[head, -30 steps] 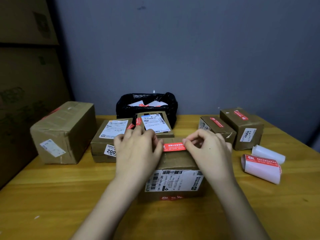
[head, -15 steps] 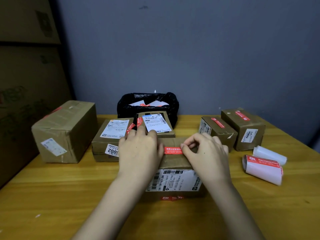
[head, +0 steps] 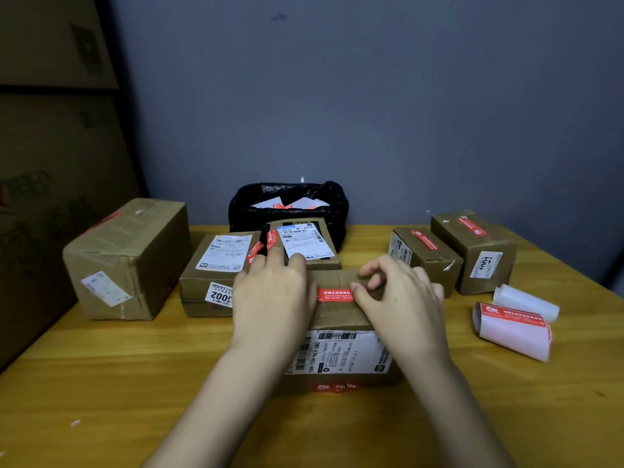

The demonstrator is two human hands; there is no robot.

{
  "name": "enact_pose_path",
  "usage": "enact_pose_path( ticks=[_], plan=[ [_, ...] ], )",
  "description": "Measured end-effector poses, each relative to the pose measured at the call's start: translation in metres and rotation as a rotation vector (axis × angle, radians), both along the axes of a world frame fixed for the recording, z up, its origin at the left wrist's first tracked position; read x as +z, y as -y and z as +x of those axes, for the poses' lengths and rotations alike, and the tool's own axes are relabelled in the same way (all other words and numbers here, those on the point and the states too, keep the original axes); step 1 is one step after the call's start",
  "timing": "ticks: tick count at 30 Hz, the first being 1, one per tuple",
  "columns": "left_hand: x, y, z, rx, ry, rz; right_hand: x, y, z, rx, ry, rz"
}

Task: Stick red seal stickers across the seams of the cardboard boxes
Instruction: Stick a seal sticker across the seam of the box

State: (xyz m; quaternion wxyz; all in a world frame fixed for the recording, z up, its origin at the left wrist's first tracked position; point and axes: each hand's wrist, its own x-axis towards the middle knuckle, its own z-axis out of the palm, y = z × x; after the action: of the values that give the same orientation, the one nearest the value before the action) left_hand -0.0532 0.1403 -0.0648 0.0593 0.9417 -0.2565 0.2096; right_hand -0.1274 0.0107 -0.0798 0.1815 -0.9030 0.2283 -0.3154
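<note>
Head view. Left of the left hand [head: 275, 295]: a large taped box [head: 126, 260] lying on the wooden table [head: 118, 376], then, just beside that hand, a flatter box with a "002" label [head: 216, 275]. Beyond the left fingertips: a small labelled box [head: 304, 243], partly hidden by them, and behind it a black bag [head: 288, 204] holding white and red scraps. Beyond and to the right of the right hand [head: 401, 298]: two already sealed boxes [head: 425, 258] [head: 476, 251], side by side, each with a red strip on top. Further right, well apart from the hands: two rolls of sticker backing [head: 513, 329], one bearing a red band.

Directly under both hands: the box being sealed [head: 337, 315], shipping label facing the person, torn red remnants along its lower front edge. On its top, between the hands: the red seal sticker [head: 335, 294], long axis running left to right, ends hidden under the hands, so only the middle shows.

Left hand spread flat, palm down, pressing on the box top and the sticker's left end. Right hand with thumb and forefinger curled, pinching at the sticker's right end, the other fingers loosely bent.
</note>
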Motion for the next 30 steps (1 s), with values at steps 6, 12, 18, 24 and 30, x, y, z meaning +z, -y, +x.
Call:
enact_pose_path(
  ticks=[6,12,18,24,30],
  plan=[
    [0.0,-0.006,-0.001,-0.096,-0.017,-0.164,0.0,0.002,-0.003,0.031,0.068,0.03],
    [0.004,-0.024,-0.02,-0.484,-0.111,-0.074,0.012,-0.013,-0.028,0.308,-0.188,-0.237],
    [-0.008,-0.014,-0.028,-0.394,-0.084,0.274,-0.001,-0.022,-0.027,0.39,-0.436,-0.276],
    [-0.02,-0.002,-0.027,-0.286,-0.098,0.257,-0.001,-0.027,-0.024,0.331,-0.44,-0.276],
    [-0.017,-0.006,-0.025,-0.229,-0.124,0.264,-0.001,-0.03,-0.022,0.244,-0.448,-0.258]
  ],
)
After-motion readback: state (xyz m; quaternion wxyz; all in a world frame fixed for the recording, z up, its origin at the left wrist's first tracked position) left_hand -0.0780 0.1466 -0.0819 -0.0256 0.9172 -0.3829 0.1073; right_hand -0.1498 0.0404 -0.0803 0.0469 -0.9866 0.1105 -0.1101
